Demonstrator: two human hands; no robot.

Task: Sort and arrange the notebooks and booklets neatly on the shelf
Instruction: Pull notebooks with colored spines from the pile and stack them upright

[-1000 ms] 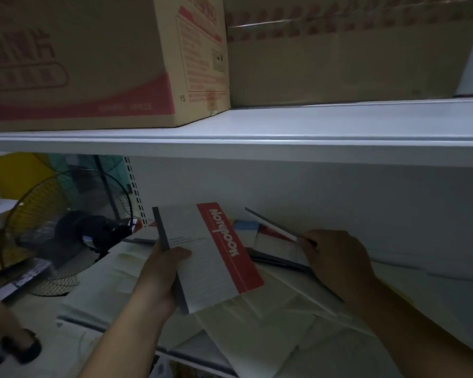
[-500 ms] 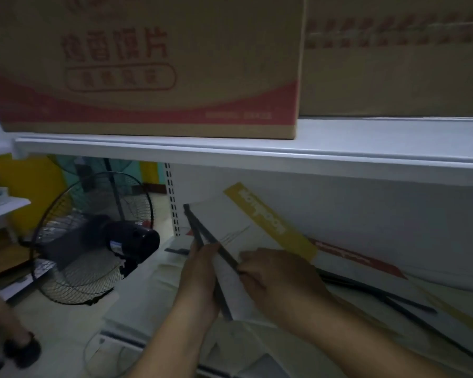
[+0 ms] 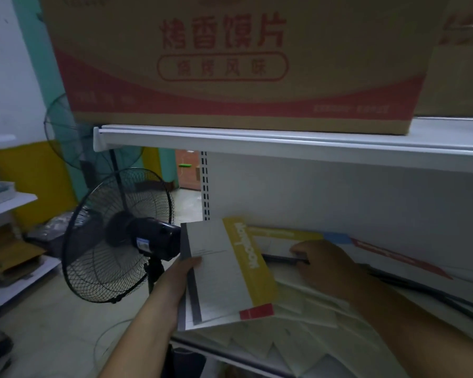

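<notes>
My left hand (image 3: 175, 285) sits at lower centre of the frame, thumb clamped over the grey spine edge of a small stack (image 3: 224, 271) of notebooks, the other fingers hidden beneath. The top one has a yellow band; a red corner peeks out at the bottom, so I judge at least 2 are in the stack. I hold it tilted and lifted off the shelf (image 3: 325, 323), probably to gather like sizes before setting them down square.

My right hand (image 3: 328, 266), right of centre, reaches toward the back panel, fingertips curled onto the dark edge of a flat notebook (image 3: 279, 241) with a yellow band. Whether it is pinched or only pressed I cannot tell. More booklets (image 3: 393, 255), with blue and red bands, trail off toward the right edge of the frame, lying loose and skewed.

Pale papers cover the shelf front below my hands, so little bare surface shows. The upper shelf (image 3: 284, 137), carrying a box (image 3: 230, 64), hangs low above, leaving limited headroom for lifting. At left the shelf ends openly, with a fan (image 3: 120, 236) just beside it, so swinging the stack leftward risks a knock.
</notes>
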